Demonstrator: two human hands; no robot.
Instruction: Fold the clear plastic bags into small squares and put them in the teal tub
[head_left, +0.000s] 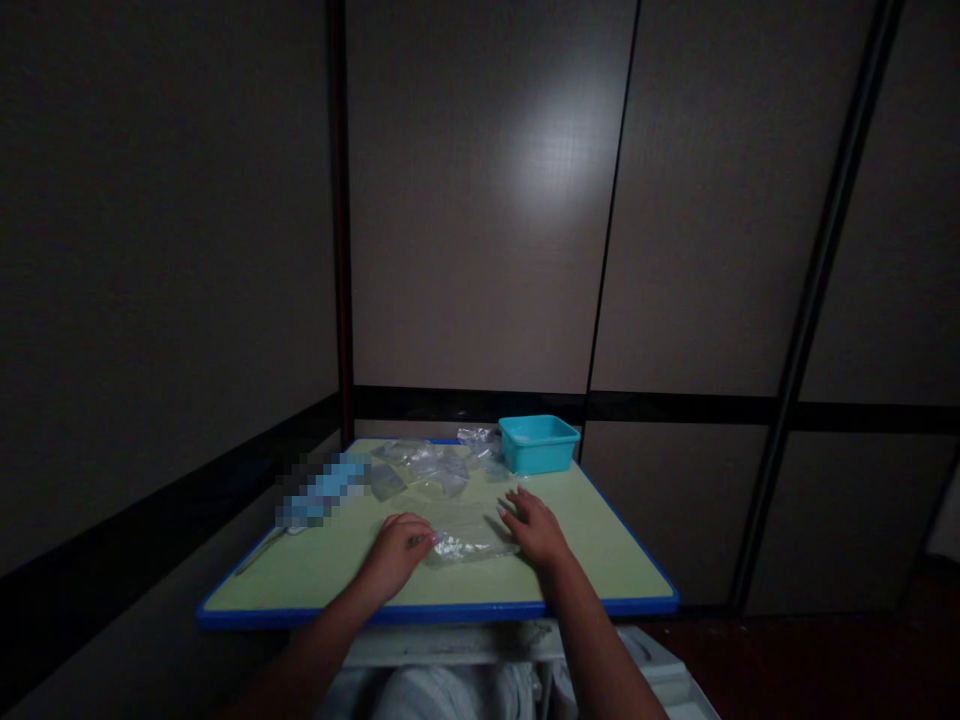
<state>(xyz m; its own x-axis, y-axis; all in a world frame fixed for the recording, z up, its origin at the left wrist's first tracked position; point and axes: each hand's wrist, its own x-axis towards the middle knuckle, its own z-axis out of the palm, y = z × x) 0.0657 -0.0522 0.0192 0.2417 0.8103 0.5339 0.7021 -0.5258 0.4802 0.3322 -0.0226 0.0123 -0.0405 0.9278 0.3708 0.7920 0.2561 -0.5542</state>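
L hand [400, 552] @ bag [469, 545], L end

A turquoise rectangular plastic basin [540, 455] sits at the yellow-green flat tabletop's [300, 575] far right. Crumpled clear plastic bags [427, 463] lie left of it, behind a flattened clear plastic bag [469, 549].

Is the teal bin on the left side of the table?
No, the teal bin sits at the table's far right corner.

Glossy, crinkled clear plastic bag [469, 548]; smooth turquoise plastic basket [541, 459].
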